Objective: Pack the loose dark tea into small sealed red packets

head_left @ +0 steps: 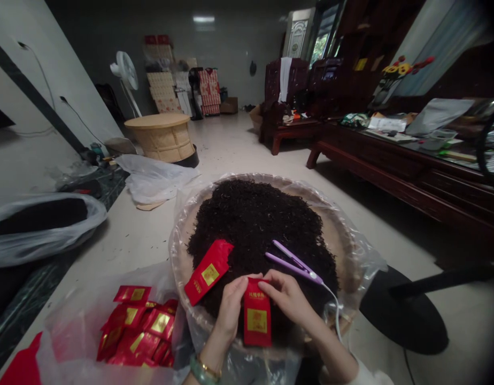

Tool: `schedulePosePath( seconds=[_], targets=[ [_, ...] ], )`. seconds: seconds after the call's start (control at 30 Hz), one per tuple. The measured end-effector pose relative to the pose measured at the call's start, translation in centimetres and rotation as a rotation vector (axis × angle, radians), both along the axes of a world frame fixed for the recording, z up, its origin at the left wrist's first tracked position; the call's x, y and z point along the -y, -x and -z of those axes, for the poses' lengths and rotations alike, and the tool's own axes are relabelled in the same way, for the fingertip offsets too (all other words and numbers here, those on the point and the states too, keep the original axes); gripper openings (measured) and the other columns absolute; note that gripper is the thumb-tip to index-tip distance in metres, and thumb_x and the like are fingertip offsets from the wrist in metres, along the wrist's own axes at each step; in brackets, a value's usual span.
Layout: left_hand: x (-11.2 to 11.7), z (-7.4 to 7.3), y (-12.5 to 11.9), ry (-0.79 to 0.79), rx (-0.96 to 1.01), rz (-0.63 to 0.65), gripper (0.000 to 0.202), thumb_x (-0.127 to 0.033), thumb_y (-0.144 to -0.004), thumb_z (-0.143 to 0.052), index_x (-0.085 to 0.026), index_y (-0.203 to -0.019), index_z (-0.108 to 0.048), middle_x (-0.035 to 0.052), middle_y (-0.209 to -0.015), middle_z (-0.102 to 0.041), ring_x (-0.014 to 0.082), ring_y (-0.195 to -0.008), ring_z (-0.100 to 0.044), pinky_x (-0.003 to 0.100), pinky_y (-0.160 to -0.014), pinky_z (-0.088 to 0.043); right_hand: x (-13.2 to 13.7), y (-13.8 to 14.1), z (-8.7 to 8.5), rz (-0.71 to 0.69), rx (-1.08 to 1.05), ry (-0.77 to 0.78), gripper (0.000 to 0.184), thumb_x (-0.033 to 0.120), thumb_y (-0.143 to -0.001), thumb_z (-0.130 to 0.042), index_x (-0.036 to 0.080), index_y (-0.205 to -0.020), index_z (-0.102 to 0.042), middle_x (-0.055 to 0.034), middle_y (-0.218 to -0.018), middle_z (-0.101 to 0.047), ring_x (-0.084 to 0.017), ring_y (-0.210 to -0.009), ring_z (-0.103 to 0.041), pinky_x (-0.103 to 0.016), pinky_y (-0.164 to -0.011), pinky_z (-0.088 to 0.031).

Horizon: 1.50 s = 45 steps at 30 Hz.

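My left hand (pixel 231 309) and my right hand (pixel 287 297) both pinch the top edge of a small red packet (pixel 257 320) with a gold label, held upright over the near rim of a round basket (pixel 343 235). The basket is lined with clear plastic and heaped with dark loose tea leaves (pixel 257 224). A stack of empty red packets (pixel 209 270) lies on the tea just left of my hands. A purple handheld sealer (pixel 293 262), its jaws apart, rests on the tea beside my right hand, with its white cord trailing right.
A clear bag of several red packets (pixel 138 331) lies at the lower left. A plastic-lined tub (pixel 38 224) sits at far left. A dark round fan base (pixel 403 315) is at right, a long dark wooden table (pixel 411 160) behind it, and a round wicker table (pixel 162 136) beyond.
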<state>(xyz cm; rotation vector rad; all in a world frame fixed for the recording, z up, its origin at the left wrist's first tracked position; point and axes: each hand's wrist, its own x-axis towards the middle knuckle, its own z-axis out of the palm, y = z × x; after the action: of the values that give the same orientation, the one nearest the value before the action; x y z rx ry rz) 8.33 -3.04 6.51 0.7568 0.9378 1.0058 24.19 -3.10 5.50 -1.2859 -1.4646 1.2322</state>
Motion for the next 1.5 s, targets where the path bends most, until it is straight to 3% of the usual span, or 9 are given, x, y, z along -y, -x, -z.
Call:
schedulePosePath(
  seconds=[0.23, 0.37, 0.5, 0.6, 0.7, 0.8, 1.0, 1.3, 1.5],
  targets=[
    [0.1, 1.0, -0.3, -0.053, -0.165, -0.123, 0.036, -0.047, -0.065, -0.076, -0.014, -0.079, -0.076, 0.0078, -0.074, -0.075, 0.0216, -0.069, -0.066, 0.029, -0.065, -0.05, 0.0, 0.5, -0.2, -0.041, -0.006, 0.07, 0.05, 0.065, -0.081, -0.053, 0.018, -0.064, -0.057, 0.0009, -0.058, -0.055, -0.013, -0.056, -0.051, -0.024, -0.051, -0.041],
    [-0.5, 0.3, 3.8, -0.048, -0.244, -0.194, 0.038, -0.052, -0.061, -0.075, -0.015, -0.069, -0.072, 0.0037, -0.064, -0.071, 0.0184, -0.06, -0.062, 0.026, -0.059, -0.047, 0.0, 0.0, 0.3, -0.064, -0.078, 0.156, 0.056, 0.07, -0.081, -0.049, 0.017, -0.086, -0.065, -0.0045, -0.074, -0.065, -0.015, -0.062, -0.058, -0.023, -0.049, -0.042],
    [-0.7, -2.7, 11.9, -0.203, -0.854, -0.075, 0.038, -0.054, -0.075, -0.062, -0.018, -0.065, -0.072, 0.0034, -0.067, -0.072, 0.0236, -0.068, -0.064, 0.027, -0.066, -0.046, -0.2, -0.7, 1.0, -0.049, -0.059, 0.169, 0.056, 0.069, -0.081, -0.051, 0.016, -0.093, -0.067, -0.0073, -0.079, -0.068, -0.016, -0.064, -0.06, -0.023, -0.049, -0.043],
    [-1.0, -4.4, 14.7, -0.191, -1.317, -0.12, 0.034, -0.05, -0.081, -0.057, -0.023, -0.089, -0.076, 0.0064, -0.084, -0.077, 0.0311, -0.086, -0.067, 0.033, -0.074, -0.046, -0.5, -0.6, 1.1, -0.051, -0.034, 0.168, 0.055, 0.068, -0.08, -0.052, 0.017, -0.092, -0.067, -0.0072, -0.078, -0.069, -0.016, -0.064, -0.061, -0.024, -0.049, -0.043],
    [-1.9, -3.5, 12.9, -0.343, -1.414, 0.012, 0.025, -0.037, -0.078, -0.064, -0.022, -0.097, -0.073, 0.0092, -0.1, -0.075, 0.0315, -0.097, -0.066, 0.036, -0.084, -0.046, -0.7, -0.2, 0.8, -0.048, -0.004, 0.15, 0.053, 0.067, -0.082, -0.05, 0.017, -0.091, -0.067, -0.0072, -0.079, -0.069, -0.017, -0.066, -0.061, -0.024, -0.05, -0.044],
    [-2.9, -0.7, 9.6, -0.502, -1.442, 0.04, 0.037, -0.023, -0.067, -0.075, -0.02, -0.103, -0.068, 0.0113, -0.112, -0.07, 0.0305, -0.103, -0.063, 0.038, -0.09, -0.046, -0.5, -0.4, 0.7, -0.049, 0.03, 0.139, 0.051, 0.065, -0.083, -0.049, 0.018, -0.09, -0.067, -0.0071, -0.08, -0.069, -0.017, -0.067, -0.061, -0.024, -0.051, -0.043],
    [-3.7, 3.4, 8.2, -0.527, -1.407, -0.025, 0.025, -0.012, -0.066, -0.073, -0.021, -0.09, -0.069, 0.0083, -0.101, -0.071, 0.0281, -0.098, -0.063, 0.041, -0.088, -0.047, 0.0, -1.5, 1.4, -0.009, 0.055, 0.166, 0.05, 0.064, -0.082, -0.05, 0.018, -0.09, -0.067, -0.0069, -0.079, -0.069, -0.018, -0.068, -0.061, -0.025, -0.051, -0.043],
    [-4.4, 3.0, 10.3, -0.561, -1.203, -0.015, 0.024, -0.014, -0.078, -0.056, -0.022, -0.088, -0.077, 0.0106, -0.096, -0.076, 0.0272, -0.092, -0.068, 0.044, -0.089, -0.05, 0.1, -0.5, 2.2, -0.029, -0.044, 0.19, 0.053, 0.067, -0.08, -0.053, 0.016, -0.089, -0.068, -0.0062, -0.074, -0.067, -0.016, -0.063, -0.06, -0.025, -0.049, -0.044],
    [-2.0, 1.4, 7.6, -1.021, -1.103, 0.028, 0.04, 0.004, -0.07, -0.05, -0.026, -0.073, -0.076, 0.0042, -0.128, -0.064, 0.0281, -0.134, -0.039, 0.055, -0.107, -0.038, 0.1, 0.1, 2.5, 0.133, -0.179, 0.122, 0.057, 0.063, -0.08, -0.056, 0.019, -0.116, -0.062, -0.0129, -0.107, -0.068, -0.021, -0.083, -0.065, -0.03, -0.059, -0.055]
  ],
)
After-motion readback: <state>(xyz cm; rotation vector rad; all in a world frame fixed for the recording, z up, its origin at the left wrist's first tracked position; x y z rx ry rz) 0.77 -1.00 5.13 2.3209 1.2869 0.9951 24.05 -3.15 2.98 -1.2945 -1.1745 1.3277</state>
